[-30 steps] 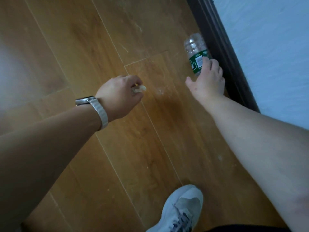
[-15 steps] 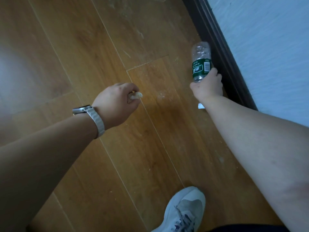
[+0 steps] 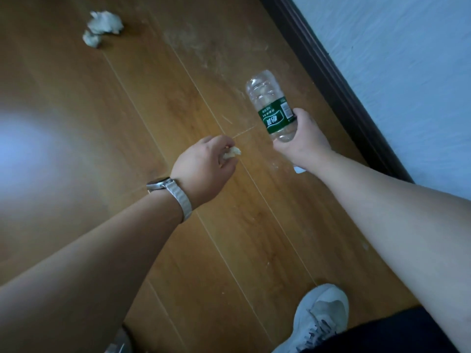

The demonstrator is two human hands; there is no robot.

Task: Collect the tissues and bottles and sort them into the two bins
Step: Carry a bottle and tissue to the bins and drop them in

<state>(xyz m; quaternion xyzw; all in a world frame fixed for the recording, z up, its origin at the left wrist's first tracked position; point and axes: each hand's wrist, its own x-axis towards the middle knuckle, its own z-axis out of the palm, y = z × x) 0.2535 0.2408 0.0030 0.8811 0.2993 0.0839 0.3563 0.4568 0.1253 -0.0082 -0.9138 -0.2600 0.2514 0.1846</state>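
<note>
Head view: the right hand (image 3: 303, 140) clamped the bottle (image 3: 274, 105) at one o'clock, base forward, probably for carrying. The left hand (image 3: 204, 165) pinched a tissue scrap (image 3: 232, 152). Crumpled tissues (image 3: 103, 26) lay at eleven o'clock, uncollected.

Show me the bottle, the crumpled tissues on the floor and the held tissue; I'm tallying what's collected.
bottle (image 3: 274, 118): head view, green label.
crumpled tissues (image 3: 105, 24): head view, larger wad's middle.
held tissue (image 3: 232, 152): head view, bit protruding from the left hand.

Green-labelled clear bottle (image 3: 272, 105), white tissues (image 3: 103, 26)
</note>
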